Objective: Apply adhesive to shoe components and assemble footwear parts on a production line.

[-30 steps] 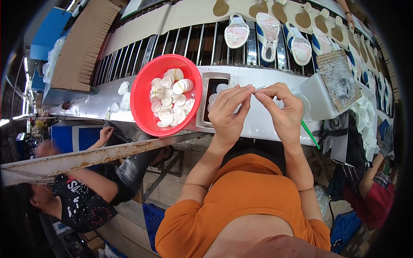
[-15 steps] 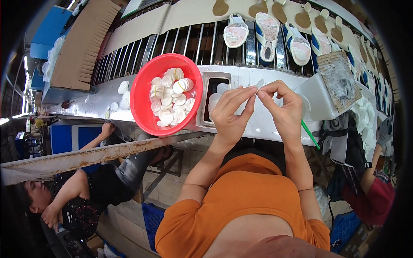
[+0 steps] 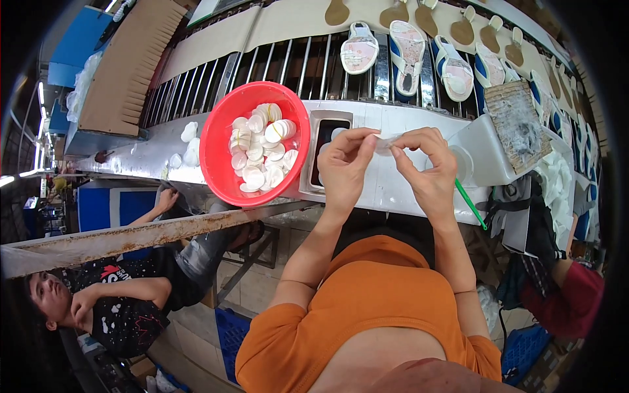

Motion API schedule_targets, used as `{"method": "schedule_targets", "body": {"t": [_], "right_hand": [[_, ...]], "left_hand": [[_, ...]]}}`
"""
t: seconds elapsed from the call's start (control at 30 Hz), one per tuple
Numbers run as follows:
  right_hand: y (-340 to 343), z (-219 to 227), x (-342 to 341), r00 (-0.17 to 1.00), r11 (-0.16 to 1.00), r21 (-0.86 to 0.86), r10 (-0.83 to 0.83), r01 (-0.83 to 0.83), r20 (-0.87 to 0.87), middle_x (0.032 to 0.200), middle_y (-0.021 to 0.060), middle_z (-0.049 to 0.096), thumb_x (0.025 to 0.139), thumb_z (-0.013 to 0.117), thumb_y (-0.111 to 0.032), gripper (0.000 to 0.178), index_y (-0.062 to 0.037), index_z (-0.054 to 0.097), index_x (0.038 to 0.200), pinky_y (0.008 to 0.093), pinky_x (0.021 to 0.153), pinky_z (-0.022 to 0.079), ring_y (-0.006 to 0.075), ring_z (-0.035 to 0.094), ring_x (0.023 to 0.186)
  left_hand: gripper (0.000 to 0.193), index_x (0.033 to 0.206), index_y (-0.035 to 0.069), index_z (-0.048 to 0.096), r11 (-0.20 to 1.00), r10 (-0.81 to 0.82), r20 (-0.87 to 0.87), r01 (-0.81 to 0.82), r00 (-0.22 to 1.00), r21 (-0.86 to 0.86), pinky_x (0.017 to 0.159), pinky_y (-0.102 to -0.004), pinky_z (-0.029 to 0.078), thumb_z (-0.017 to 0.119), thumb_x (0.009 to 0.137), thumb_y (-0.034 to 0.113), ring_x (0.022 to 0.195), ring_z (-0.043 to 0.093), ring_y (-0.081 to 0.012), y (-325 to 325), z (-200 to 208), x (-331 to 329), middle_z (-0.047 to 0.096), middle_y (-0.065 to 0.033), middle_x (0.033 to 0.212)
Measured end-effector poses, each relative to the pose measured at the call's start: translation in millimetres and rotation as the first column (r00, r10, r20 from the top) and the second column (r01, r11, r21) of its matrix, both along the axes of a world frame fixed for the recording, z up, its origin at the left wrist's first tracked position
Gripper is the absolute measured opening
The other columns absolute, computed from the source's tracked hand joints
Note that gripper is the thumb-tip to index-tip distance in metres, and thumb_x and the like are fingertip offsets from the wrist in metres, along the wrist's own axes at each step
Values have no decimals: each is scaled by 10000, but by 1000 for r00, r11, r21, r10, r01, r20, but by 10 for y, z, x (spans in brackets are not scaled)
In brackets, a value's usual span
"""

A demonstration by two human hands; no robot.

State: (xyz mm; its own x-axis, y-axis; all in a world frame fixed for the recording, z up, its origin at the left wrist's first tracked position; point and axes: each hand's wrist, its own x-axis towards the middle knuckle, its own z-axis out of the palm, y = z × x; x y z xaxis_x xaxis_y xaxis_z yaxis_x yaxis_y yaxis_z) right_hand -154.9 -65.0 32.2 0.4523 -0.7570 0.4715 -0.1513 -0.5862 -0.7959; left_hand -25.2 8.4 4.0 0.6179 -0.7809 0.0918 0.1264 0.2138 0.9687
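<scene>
My left hand (image 3: 345, 171) and my right hand (image 3: 429, 171) are raised over the white worktop, a short gap apart. Each pinches, between thumb and forefinger, one side of a thin, translucent whitish piece (image 3: 385, 140); its outline is partly covered by my fingers. Left of my hands, a red basin (image 3: 211, 144) holds many pale round discs (image 3: 265, 173), some bundled with rubber bands. Between the basin and my left hand is a white-rimmed rectangular recess (image 3: 313, 124) with a dark inside, partly hidden by that hand.
A green-handled tool (image 3: 470, 204) lies by my right wrist, near a white container (image 3: 481, 147) topped by a stained corrugated block (image 3: 517, 121). Sandals (image 3: 407, 56) and brown soles (image 3: 393, 13) line a conveyor of metal rollers (image 3: 288, 65) behind. A person (image 3: 124, 295) sits at left.
My hands have drawn slightly apart, and the thin piece now shows between them. My left hand has turned. The seated person at left has shifted an arm and head.
</scene>
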Motion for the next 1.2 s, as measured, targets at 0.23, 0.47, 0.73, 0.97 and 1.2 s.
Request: {"method": "schedule_targets", "body": {"t": [0.23,0.47,0.73,0.97,1.2], "right_hand": [[-49,-38,-110,925,896,309,225,-320,306,835,27,645,742,691,28,115,-37,670,836,273,718,387,128,529,817],[-34,-120,-332,588,673,282,279,-684,760,813,67,596,773,695,-69,53,-44,653,792,293,708,398,186,509,769],[-61,-259,-884,755,516,557,519,-651,401,826,99,652,794,719,-97,92,-11,684,801,298,755,464,190,607,812],[358,-858,-1068,876,584,714,474,-386,86,778,-11,623,865,696,-121,79,-44,680,864,227,621,400,62,500,691],[459,-842,-1082,847,841,515,388,-164,-364,755,120,648,802,726,-195,183,-38,633,809,390,635,477,305,616,706]], "left_hand": [[137,999,-21,658,994,105,-98,-103,990,29,690,-193,494,661,923,93,760,614,-57,-76,31,181,682,-31,848],[141,987,-36,671,978,161,96,-172,982,121,683,-222,495,658,915,85,745,615,-72,30,-8,447,692,-40,831],[146,968,-5,694,820,-405,502,60,764,569,654,-295,494,636,886,102,674,636,-177,574,205,886,675,-135,760],[167,973,21,705,811,-508,766,-82,394,580,735,-400,507,611,879,121,857,645,-346,551,-236,687,681,-164,904],[313,1168,52,646,785,-554,759,-90,342,613,726,-418,508,646,875,163,853,650,-331,417,-107,586,675,-160,932]]}}
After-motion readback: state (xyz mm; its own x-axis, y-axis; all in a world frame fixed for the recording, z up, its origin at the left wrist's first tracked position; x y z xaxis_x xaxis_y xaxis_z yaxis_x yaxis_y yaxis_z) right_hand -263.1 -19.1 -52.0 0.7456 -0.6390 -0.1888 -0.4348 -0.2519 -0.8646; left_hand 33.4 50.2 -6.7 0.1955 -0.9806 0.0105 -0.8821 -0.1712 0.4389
